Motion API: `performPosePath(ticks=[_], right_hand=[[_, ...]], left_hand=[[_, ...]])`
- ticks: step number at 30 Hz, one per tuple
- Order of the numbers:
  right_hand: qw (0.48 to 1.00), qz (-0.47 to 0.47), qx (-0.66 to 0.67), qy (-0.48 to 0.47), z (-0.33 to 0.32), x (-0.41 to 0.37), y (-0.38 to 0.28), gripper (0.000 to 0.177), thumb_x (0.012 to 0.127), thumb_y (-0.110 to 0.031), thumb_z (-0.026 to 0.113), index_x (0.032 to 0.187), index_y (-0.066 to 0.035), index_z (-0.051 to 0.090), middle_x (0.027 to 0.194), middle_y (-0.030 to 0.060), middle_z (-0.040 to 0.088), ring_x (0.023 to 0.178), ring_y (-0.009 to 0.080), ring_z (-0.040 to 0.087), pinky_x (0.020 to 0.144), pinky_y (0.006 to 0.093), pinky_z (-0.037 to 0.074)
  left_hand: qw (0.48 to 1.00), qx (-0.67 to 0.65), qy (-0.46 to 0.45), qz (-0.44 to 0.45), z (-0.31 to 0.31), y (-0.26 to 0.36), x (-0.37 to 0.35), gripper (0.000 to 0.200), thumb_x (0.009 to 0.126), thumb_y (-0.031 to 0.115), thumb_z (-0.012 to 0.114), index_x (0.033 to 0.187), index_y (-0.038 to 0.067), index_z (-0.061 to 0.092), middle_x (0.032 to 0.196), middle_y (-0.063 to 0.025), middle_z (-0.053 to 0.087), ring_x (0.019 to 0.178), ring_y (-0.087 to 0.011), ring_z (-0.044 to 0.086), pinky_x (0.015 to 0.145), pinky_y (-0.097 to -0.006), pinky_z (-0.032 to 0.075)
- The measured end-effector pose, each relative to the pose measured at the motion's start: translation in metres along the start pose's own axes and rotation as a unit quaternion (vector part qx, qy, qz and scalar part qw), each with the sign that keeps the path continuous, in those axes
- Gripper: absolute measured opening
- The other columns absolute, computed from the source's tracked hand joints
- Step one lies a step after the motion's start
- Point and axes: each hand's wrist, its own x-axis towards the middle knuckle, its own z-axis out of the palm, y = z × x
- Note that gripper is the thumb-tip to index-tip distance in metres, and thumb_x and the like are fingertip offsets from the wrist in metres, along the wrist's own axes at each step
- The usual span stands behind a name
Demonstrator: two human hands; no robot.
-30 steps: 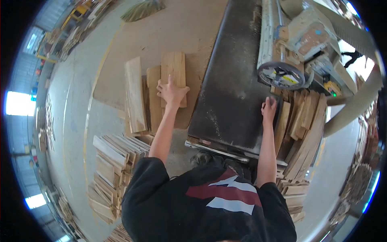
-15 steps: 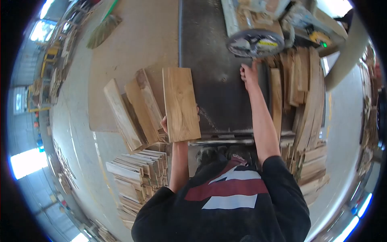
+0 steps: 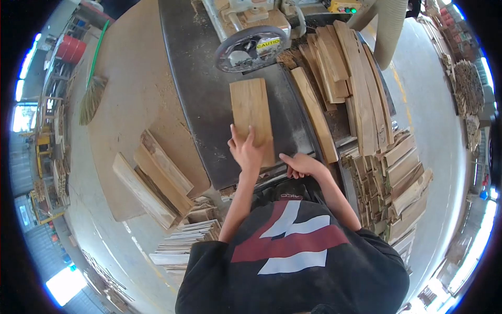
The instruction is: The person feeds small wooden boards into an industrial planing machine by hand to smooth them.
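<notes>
Woodworking shop, sawdust over a concrete floor, bright windows far off to the left. Stands at the near edge of a dark machine table (image 3: pixel 193 94). Lays the left hand (image 3: pixel 247 152) flat on the near end of a pale wooden board (image 3: pixel 251 104), fingers spread wide on its top face, nothing clasped. Board flat on the table, running straight away from that hand, far end just short of a round guard (image 3: pixel 251 48) with a yellow caution label. Rests the right hand (image 3: pixel 303 165) just right of the left hand, at the table's near edge beside the board's near corner; cannot tell whether its fingers close on the edge or only touch it. Right of the right hand, long slats (image 3: pixel 340 78) fanned across the table, and nearer in, a stack of short offcuts (image 3: pixel 397 178). Left of the left hand, well apart, loose planks (image 3: pixel 157 178) on a low sheet, with a broom (image 3: pixel 91 99) farther out. Beyond the slats, a ribbed dust hose (image 3: pixel 389 31).
</notes>
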Motion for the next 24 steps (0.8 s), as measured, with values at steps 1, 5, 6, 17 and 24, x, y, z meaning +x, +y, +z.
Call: performPosePath(ticks=[1,5,6,17,24], right_hand=[[0.999,0.013,0.032,0.013,0.009,-0.001,0.009,0.084,0.101,-0.07,0.047,0.076,0.004,0.077,0.06,0.0133,0.067,0.048,0.0213,0.058,0.052,0.0352,0.049],[0.947,-0.017,0.306,0.093,0.028,0.017,0.04,0.062,0.11,-0.052,0.046,0.095,0.002,0.073,0.065,0.0074,0.062,0.047,0.0158,0.049,0.046,0.0312,0.037],[0.945,-0.016,0.313,0.096,0.025,0.02,0.04,0.062,0.11,-0.052,0.046,0.095,0.002,0.073,0.065,0.0074,0.062,0.047,0.0158,0.049,0.046,0.0312,0.037],[0.842,-0.085,0.498,0.19,-0.028,0.086,-0.025,0.039,0.111,-0.04,0.052,0.096,-0.005,0.063,0.066,0.0001,0.053,0.047,0.01,0.043,0.04,0.0269,0.028],[0.823,-0.106,0.514,0.216,-0.067,0.134,-0.085,0.04,0.109,-0.038,0.055,0.085,-0.008,0.059,0.06,-0.0023,0.047,0.046,0.0087,0.042,0.039,0.0264,0.027]], left_hand=[[1.0,-0.012,0.011,0.022,0.017,0.004,0.003,0.066,0.075,0.049,0.089,0.131,0.016,0.075,0.155,-0.0308,0.045,0.124,-0.0499,0.053,0.104,-0.0512,0.047],[0.998,-0.038,-0.001,0.043,0.048,0.037,0.018,0.051,0.085,0.047,0.082,0.129,0.022,0.076,0.16,-0.0308,0.037,0.132,-0.0506,0.044,0.102,-0.0586,0.043],[0.999,-0.027,-0.02,0.028,0.053,0.043,0.021,0.052,0.086,0.047,0.082,0.13,0.021,0.075,0.161,-0.0306,0.036,0.137,-0.051,0.041,0.105,-0.0615,0.04],[0.989,-0.131,0.063,-0.038,0.097,0.075,0.112,0.063,0.084,0.038,0.085,0.14,0.019,0.065,0.161,-0.0286,0.032,0.144,-0.0506,0.034,0.11,-0.0644,0.035],[0.899,-0.428,0.06,-0.071,0.096,0.026,0.139,0.064,0.09,0.025,0.084,0.143,0.002,0.055,0.154,-0.0219,0.04,0.139,-0.0372,0.047,0.109,-0.0478,0.046]])
